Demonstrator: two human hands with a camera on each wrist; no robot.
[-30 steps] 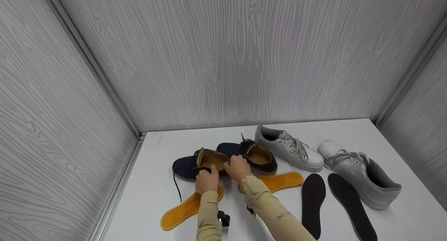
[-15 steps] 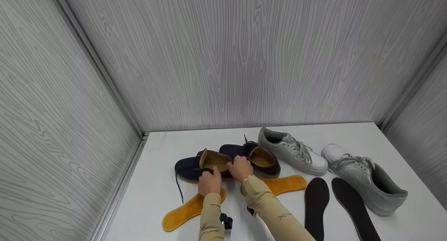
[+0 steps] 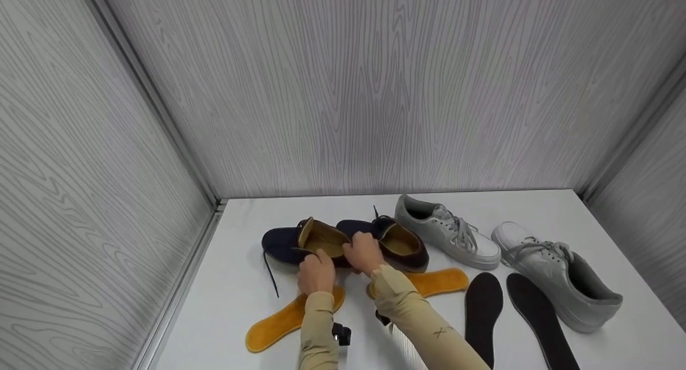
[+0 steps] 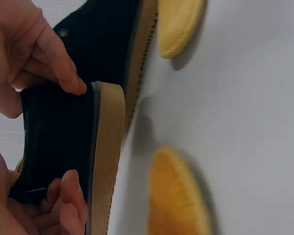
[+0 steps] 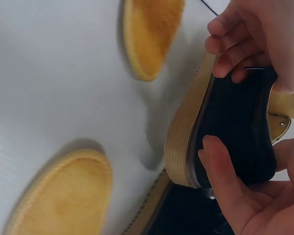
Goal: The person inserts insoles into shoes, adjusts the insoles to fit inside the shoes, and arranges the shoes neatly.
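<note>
A navy lace-up shoe [image 3: 281, 245] with a tan lining has its toe to the left, and a lace dangles from it. My left hand [image 3: 317, 273] grips its near side by the opening, thumb over the rim. At the heel my right hand [image 3: 364, 252] holds the same shoe, thumb and fingers around the back. In the right wrist view the ribbed tan sole [image 5: 179, 152] stands off from its shadow on the table. The second navy shoe [image 3: 410, 258] sits just behind and to the right, partly hidden by my right hand.
One orange insole [image 3: 273, 327] lies below my left hand, another orange insole [image 3: 439, 282] right of my right wrist. Two black insoles [image 3: 483, 311] lie further right. A white sneaker [image 3: 450, 233] stands behind them, a second white sneaker [image 3: 557, 276] at the right.
The held navy shoe has risen and shifted slightly left and away, with both hands on it; its hanging lace has moved along. The other shoes and the insoles stay put.
</note>
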